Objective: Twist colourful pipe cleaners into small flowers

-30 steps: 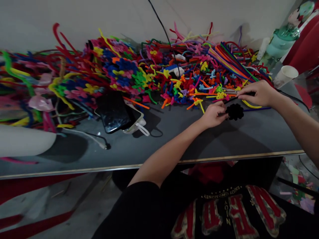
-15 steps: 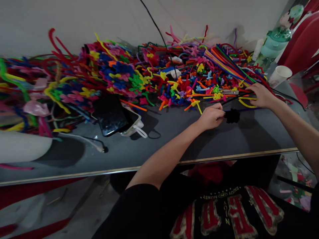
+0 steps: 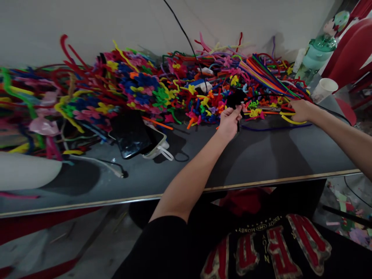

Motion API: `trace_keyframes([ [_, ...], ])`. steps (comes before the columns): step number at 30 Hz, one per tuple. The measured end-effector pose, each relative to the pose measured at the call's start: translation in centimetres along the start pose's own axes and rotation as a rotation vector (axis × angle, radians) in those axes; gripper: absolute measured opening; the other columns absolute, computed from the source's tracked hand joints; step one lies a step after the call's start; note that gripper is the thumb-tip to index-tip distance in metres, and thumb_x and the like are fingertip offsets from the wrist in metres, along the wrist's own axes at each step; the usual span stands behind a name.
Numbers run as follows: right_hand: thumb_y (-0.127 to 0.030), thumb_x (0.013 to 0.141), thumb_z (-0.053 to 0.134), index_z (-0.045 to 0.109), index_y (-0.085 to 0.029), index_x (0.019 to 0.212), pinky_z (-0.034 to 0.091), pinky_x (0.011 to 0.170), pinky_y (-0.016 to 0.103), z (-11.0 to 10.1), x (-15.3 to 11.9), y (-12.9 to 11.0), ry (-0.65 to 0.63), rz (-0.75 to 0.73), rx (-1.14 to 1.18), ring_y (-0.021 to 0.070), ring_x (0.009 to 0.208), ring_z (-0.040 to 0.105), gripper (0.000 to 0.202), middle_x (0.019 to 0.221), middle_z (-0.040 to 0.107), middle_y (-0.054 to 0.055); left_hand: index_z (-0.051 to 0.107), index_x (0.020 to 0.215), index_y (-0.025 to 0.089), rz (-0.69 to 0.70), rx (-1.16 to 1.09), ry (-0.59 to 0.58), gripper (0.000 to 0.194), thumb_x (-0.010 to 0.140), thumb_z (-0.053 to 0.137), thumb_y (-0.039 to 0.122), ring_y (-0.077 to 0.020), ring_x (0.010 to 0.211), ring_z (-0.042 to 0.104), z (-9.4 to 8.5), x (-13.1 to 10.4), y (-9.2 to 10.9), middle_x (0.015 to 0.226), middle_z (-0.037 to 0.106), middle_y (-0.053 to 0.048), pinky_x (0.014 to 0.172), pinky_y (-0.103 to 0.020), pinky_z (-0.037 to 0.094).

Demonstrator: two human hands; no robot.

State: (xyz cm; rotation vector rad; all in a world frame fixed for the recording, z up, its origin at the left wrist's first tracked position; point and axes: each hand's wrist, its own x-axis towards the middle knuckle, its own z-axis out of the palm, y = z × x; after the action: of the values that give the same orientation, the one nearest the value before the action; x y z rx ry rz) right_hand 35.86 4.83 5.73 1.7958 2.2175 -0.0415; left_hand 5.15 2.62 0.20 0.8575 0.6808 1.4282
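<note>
My left hand (image 3: 229,121) is closed in a pinch, with a fuzzy black pipe-cleaner flower (image 3: 236,98) standing above its fingertips. A short piece of black stem shows below the fingers. Over at the right, my right hand (image 3: 301,111) reaches to the front of the pile with its fingers bent together. What lies in them is hidden. Yellow pipe cleaners (image 3: 293,119) lie right beside those fingers. A thin metal tool (image 3: 266,108) rests just left of them. On the table between the hands stretches a purple pipe cleaner (image 3: 270,128).
Colourful pipe cleaners and small flowers (image 3: 142,91) are heaped along the wall. A phone (image 3: 129,137) lies on a pale case at left, near a cable (image 3: 107,164). A paper cup (image 3: 324,90) and a green bottle (image 3: 316,54) stand at right. The table edge (image 3: 261,184) runs in front.
My left hand has moved up and left, turning the black flower from its right side to above the fingertips. My right hand has shifted slightly, beside the yellow pipe cleaners, away from the black stem.
</note>
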Motion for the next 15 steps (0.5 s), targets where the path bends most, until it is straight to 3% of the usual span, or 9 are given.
trace_keyframes([
  [2, -0.026, 0.073, 0.068, 0.067, -0.014, 0.115, 0.042, 0.069, 0.031, -0.7, -0.6, 0.1, -0.012, 0.068, -0.026, 0.0246, 0.084, 0.064, 0.043, 0.097, 0.073, 0.013, 0.069, 0.059, 0.018, 0.012, -0.011, 0.039, 0.025, 0.076, 0.085, 0.029, -0.0037, 0.054, 0.053, -0.1, 0.3, 0.4, 0.063, 0.066, 0.002, 0.048, -0.018, 0.033],
  [6, -0.037, 0.078, 0.070, 0.067, -0.016, 0.121, 0.040, 0.072, 0.030, -2.3, -1.6, 0.6, 0.080, 0.092, 0.010, 0.0203, 0.083, 0.060, 0.049, 0.099, 0.073, 0.012, 0.070, 0.060, 0.018, 0.049, 0.022, 0.110, 0.027, 0.078, 0.084, 0.032, -0.0026, 0.050, 0.048, -0.3, 0.8, 1.0, 0.063, 0.066, 0.002, 0.046, -0.018, 0.031],
  [11, -0.062, 0.077, 0.068, 0.071, -0.018, 0.112, 0.040, 0.073, 0.033, -3.8, -2.9, 1.2, 0.030, 0.205, 0.059, 0.0229, 0.084, 0.060, 0.056, 0.098, 0.073, 0.012, 0.071, 0.061, 0.019, 0.059, 0.003, 0.094, 0.023, 0.078, 0.084, 0.028, -0.0035, 0.053, 0.053, -0.4, 0.9, 2.0, 0.063, 0.066, 0.003, 0.047, -0.017, 0.032],
  [15, -0.074, 0.076, 0.064, 0.060, -0.015, 0.124, 0.045, 0.080, 0.039, -5.1, -4.4, 1.7, 0.039, 0.291, 0.118, 0.0294, 0.097, 0.061, 0.076, 0.113, 0.067, 0.019, 0.067, 0.056, 0.018, 0.016, 0.006, 0.018, 0.028, 0.076, 0.085, 0.026, -0.0042, 0.053, 0.053, 0.0, 0.3, 2.1, 0.060, 0.065, 0.002, 0.047, -0.016, 0.033],
])
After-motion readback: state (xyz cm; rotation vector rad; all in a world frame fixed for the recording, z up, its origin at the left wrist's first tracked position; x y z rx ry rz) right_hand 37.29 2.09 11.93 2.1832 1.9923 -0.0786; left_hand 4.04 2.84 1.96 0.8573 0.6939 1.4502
